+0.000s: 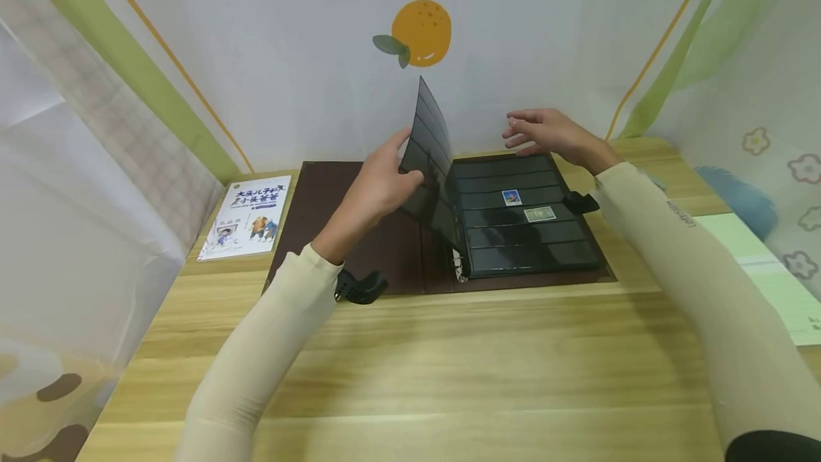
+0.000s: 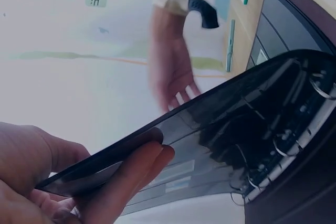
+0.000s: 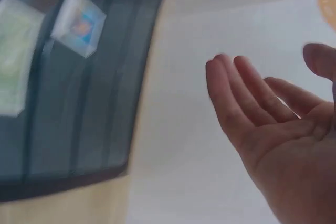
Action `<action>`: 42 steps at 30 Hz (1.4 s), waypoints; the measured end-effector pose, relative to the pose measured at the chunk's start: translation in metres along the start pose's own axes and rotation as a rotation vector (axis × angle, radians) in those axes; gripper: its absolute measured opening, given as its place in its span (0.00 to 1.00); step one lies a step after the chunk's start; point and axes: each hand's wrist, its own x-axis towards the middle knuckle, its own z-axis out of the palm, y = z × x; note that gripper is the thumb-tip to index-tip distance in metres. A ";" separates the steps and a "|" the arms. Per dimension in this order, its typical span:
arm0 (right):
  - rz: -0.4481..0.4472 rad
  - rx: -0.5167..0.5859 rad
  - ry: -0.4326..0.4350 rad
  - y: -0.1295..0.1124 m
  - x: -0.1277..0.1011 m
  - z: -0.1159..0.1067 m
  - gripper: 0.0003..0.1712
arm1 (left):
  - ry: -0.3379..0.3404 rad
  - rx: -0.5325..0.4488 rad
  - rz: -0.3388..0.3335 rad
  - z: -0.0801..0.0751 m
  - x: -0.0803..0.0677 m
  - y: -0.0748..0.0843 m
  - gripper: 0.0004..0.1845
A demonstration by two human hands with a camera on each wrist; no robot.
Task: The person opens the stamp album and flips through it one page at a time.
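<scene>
A brown ring-bound stamp album lies open on the table. My left hand pinches the outer edge of a black album page, which stands raised and tilted to the left over the rings. On the black page to the right are a small blue stamp and a pale green stamp in strip pockets. Above the far edge of that page hovers my right hand, fingers loosely extended, holding nothing; the right wrist view shows its palm apart from the page.
A white picture booklet lies left of the album on the wooden table. At the right edge is a light green pad. A white printed curtain hangs directly behind the album.
</scene>
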 end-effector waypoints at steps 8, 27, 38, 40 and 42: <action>-0.048 -0.546 -0.035 0.049 -0.004 0.010 0.34 | 0.028 -0.013 -0.051 -0.009 -0.008 -0.019 0.40; 0.005 -0.649 -0.110 0.078 -0.016 0.024 0.46 | 0.032 -0.100 -0.090 -0.015 -0.020 -0.047 0.41; 0.029 -0.662 -0.122 0.080 -0.022 0.024 0.47 | 0.029 -0.166 -0.144 -0.012 -0.026 -0.062 0.42; 0.040 -0.654 -0.126 0.080 -0.024 0.025 0.48 | 0.024 -0.174 -0.143 -0.012 -0.026 -0.064 0.42; 0.047 -0.646 -0.132 0.079 -0.025 0.026 0.48 | 0.020 -0.194 -0.144 -0.012 -0.027 -0.066 0.42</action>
